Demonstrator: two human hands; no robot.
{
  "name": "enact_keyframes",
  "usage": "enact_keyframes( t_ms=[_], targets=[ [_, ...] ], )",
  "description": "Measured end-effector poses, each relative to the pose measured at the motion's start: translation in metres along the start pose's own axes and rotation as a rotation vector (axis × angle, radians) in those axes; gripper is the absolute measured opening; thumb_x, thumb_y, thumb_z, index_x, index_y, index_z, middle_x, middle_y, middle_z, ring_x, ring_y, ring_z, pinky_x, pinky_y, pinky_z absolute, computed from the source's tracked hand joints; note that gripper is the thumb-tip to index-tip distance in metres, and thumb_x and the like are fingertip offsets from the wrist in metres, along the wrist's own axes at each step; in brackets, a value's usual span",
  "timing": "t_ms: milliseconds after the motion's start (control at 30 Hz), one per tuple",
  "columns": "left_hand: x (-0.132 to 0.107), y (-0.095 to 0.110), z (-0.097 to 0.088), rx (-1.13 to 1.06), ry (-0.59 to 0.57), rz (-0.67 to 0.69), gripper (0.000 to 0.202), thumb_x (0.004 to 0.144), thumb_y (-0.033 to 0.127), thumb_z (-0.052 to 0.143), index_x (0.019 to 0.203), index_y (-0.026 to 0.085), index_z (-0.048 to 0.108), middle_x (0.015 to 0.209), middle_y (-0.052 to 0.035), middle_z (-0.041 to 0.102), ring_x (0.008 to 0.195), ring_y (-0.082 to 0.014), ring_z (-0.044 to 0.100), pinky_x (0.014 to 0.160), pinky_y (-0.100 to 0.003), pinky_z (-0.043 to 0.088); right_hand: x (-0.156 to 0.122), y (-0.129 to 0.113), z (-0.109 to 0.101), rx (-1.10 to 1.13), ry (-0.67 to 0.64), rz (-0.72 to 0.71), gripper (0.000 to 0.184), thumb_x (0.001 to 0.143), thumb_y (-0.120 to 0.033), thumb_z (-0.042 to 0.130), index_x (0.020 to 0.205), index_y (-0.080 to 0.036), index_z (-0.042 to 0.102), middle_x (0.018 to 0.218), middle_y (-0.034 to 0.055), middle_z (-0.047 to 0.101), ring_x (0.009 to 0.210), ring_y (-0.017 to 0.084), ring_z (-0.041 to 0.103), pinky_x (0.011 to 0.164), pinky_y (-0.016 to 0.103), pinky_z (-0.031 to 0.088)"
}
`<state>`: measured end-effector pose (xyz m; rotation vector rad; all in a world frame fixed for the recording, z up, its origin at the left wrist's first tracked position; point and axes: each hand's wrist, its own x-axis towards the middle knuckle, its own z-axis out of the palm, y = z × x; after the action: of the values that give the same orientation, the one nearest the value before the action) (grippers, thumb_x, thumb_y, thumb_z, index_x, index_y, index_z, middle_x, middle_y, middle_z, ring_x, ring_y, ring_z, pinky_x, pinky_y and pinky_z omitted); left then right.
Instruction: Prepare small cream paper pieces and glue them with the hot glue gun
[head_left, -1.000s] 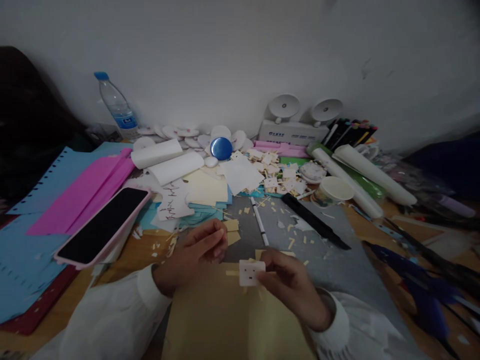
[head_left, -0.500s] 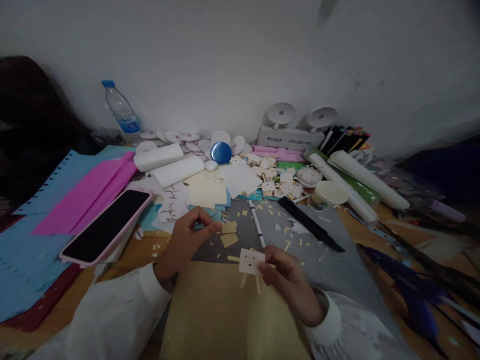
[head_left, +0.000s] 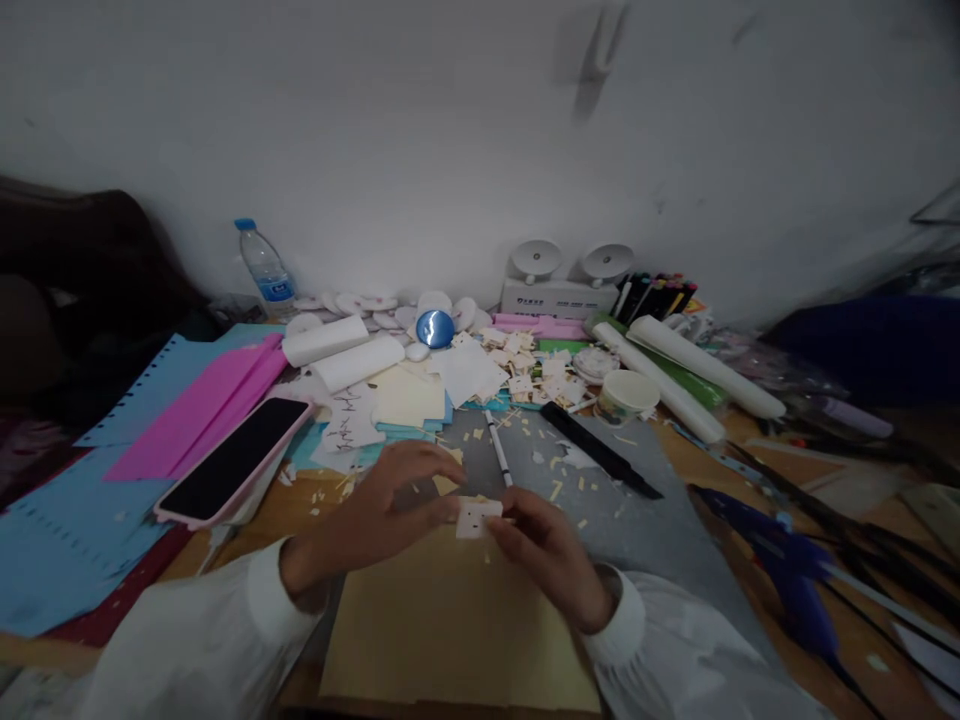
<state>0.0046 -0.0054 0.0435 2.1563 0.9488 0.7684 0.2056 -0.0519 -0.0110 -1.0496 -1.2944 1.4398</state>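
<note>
Both my hands meet over a small white paper square with tiny cut-outs. My right hand pinches its right edge between thumb and fingers. My left hand has come in from the left, and its fingertips close on the square's left edge. Under the hands lies a cream sheet of paper on a grey cutting mat strewn with small paper scraps. A white pen lies on the mat just beyond the hands.
A phone in a pink case rests on pink and blue paper at left. A water bottle, white paper rolls, a blue badge, a pile of small cut squares, a cup, a black knife and markers crowd the back.
My left hand moved right from near the scraps and took hold of the white square's left edge. The camera tilted up, so the table sits lower in view.
</note>
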Motion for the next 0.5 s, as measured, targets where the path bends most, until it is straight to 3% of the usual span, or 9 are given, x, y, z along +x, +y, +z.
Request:
enact_keyframes(
  t_ms=[300, 500],
  targets=[
    [-0.0115, 0.0006, 0.0060, 0.111, -0.069, -0.029, 0.013, 0.079, 0.031, 0.066, 0.088, 0.021, 0.064, 0.092, -0.0048, 0.069, 0.088, -0.0212, 0.061, 0.083, -0.034, 0.046, -0.0021, 0.0023, 0.0014, -0.030, -0.012, -0.030, 0.038, 0.079, -0.055, 0.061, 0.073, -0.019, 0.051, 0.058, -0.0055, 0.040, 0.051, 0.008, 0.033, 0.046, 0.022, 0.025],
    [-0.0073, -0.0005, 0.0056, 0.051, -0.107, -0.232, 0.018, 0.080, 0.035, 0.061, 0.086, 0.019, 0.066, 0.087, -0.0030, 0.069, 0.084, -0.0204, 0.062, 0.078, -0.031, 0.046, 0.0009, 0.0068, 0.0008, -0.042, -0.020, -0.011, 0.044, 0.076, -0.061, 0.060, 0.070, -0.019, 0.049, 0.056, -0.0061, 0.040, 0.049, 0.008, 0.035, 0.046, 0.021, 0.027]
  ],
)
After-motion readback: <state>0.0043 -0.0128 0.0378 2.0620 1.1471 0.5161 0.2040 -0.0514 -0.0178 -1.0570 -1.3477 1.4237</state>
